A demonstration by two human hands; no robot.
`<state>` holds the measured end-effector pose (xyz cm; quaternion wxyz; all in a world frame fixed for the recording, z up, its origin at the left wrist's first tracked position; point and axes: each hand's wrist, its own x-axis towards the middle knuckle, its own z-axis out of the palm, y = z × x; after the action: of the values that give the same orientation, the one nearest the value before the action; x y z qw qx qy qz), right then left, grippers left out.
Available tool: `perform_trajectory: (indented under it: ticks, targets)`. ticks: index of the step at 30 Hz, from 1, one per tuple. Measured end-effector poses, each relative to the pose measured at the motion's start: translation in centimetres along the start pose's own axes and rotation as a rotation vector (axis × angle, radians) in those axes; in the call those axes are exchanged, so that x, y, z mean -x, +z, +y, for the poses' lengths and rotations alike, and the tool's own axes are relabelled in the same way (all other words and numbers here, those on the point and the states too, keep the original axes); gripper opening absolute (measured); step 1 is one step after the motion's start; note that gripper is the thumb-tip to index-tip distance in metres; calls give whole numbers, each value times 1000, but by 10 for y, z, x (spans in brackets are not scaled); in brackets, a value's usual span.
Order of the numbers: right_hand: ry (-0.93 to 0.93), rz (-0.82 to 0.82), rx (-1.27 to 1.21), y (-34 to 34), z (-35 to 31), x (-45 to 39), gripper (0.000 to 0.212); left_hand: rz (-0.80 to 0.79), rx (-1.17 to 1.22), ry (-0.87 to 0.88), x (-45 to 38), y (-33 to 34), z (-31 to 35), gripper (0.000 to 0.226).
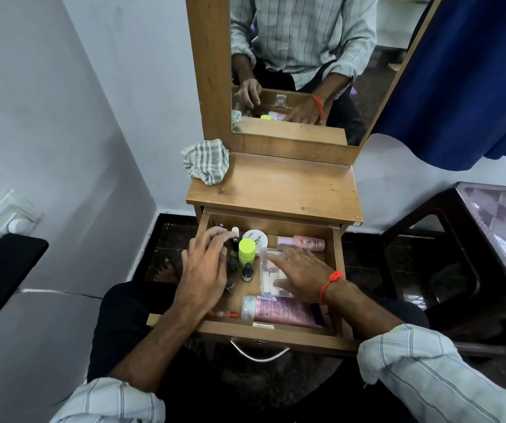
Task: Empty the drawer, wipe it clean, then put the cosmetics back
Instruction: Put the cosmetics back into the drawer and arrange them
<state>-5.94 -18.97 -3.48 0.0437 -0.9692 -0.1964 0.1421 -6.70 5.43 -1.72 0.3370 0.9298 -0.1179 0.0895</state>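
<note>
I sat facing a small wooden dressing table with a tall mirror, and its drawer stood pulled out over my lap, so I could reach straight down into it. The cosmetics were all in the drawer; none had been lifted out, so by my judgement the emptying had barely begun.

My left hand hovered over the drawer's left side, fingers loosely bent above a cluster of small dark bottles, gripping nothing that I could make out. My right hand lay flat, fingers straight, pressing on a clear plastic packet in the middle of the drawer (probably to pin it before picking it up). The two hands were well apart, one to each side.

Between them a lime-green capped bottle stood upright, and just behind it sat a round white jar. A pink bottle lay on its side along the back wall, and a larger pink tube lay along the front wall, likely flat because the drawer was too shallow for them upright. A thin red pen-like item rested near the front left corner.

A striped cloth sat bunched on the tabletop's back left corner, within reach for the wiping stage. The bare tabletop seemed the natural landing place for the cosmetics.
</note>
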Motion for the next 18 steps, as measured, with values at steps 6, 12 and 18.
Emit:
perform_trajectory:
  ticks: [6, 12, 18]
  targets:
    - [105, -45, 10, 8, 20, 9, 69, 0, -2, 4, 0, 1, -1, 40]
    - [88, -90, -73, 4, 19, 3, 72, -8, -14, 8, 0, 2, -1, 40]
    - [27, -57, -99, 0, 8, -7, 71, 10, -12, 8, 0, 3, -3, 40]
